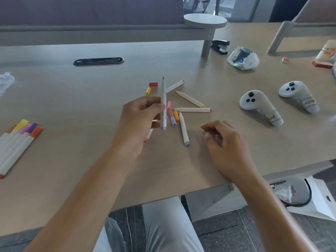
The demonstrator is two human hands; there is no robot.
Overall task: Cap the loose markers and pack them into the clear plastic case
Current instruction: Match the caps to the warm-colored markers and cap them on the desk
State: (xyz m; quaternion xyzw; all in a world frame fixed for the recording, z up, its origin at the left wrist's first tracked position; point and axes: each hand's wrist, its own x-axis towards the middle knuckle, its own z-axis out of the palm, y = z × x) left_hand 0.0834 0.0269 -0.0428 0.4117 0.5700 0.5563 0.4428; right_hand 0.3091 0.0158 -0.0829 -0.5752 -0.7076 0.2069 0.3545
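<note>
My left hand (pixel 140 117) pinches an uncapped white marker (pixel 164 99) upright above the table, tip pointing away, lilac end down. Under and around it lie several loose uncapped white markers (pixel 190 99), among them one with a lilac end (pixel 184 130). Loose caps lie among them: red (pixel 153 84), yellow (pixel 148 91), pink (pixel 169 105), orange (pixel 176 115) and lilac (pixel 173 121). My right hand (pixel 223 140) hovers just right of the pile, fingers loosely curled, holding nothing. Several capped markers (pixel 20 140) lie side by side at the left. The clear plastic case (pixel 6 79) shows only partly at the left edge.
Two white game controllers (pixel 260 106) (pixel 298 96) lie to the right. Behind them are a crumpled plastic bag (pixel 242 58), a black stapler (pixel 220 46) and a small red eraser (pixel 285 60). A black cable slot (pixel 99 61) sits at the back. The table's near edge (pixel 200 190) runs below my wrists.
</note>
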